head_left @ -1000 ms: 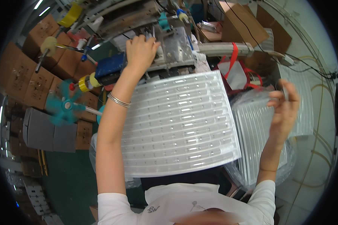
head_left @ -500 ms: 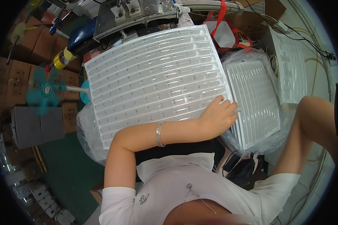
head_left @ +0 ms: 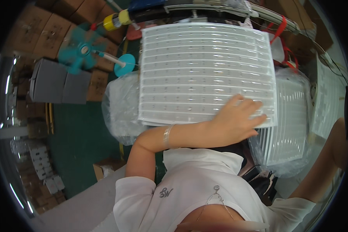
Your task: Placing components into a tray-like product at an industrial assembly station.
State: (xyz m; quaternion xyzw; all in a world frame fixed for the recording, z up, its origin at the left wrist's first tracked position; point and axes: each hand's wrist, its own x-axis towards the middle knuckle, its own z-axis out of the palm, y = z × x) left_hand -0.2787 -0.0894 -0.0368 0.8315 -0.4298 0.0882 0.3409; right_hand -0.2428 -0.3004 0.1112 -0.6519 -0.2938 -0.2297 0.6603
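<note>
A white ribbed plastic tray [head_left: 193,73], with rows of long channels and small marks in them, lies across the middle. Its lower edge shows a second layer under it at the left corner. My left hand [head_left: 239,118] rests on the tray's near right part, palm down, fingers spread and holding nothing. A clear bracelet [head_left: 167,136] circles that wrist. My right arm [head_left: 321,170] is raised at the right rim; its hand is out of the picture.
More ribbed trays [head_left: 288,120] in clear plastic stand at the right, and a plastic-wrapped bundle [head_left: 121,106] is at the left. Beyond are a turquoise fan [head_left: 84,49], cardboard boxes [head_left: 52,34], a grey box [head_left: 46,81] and a red strap [head_left: 279,29].
The view has turned, so the tray now sits straighter and farther right. My left hand's fingers have spread from the tray's right edge onto its face.
</note>
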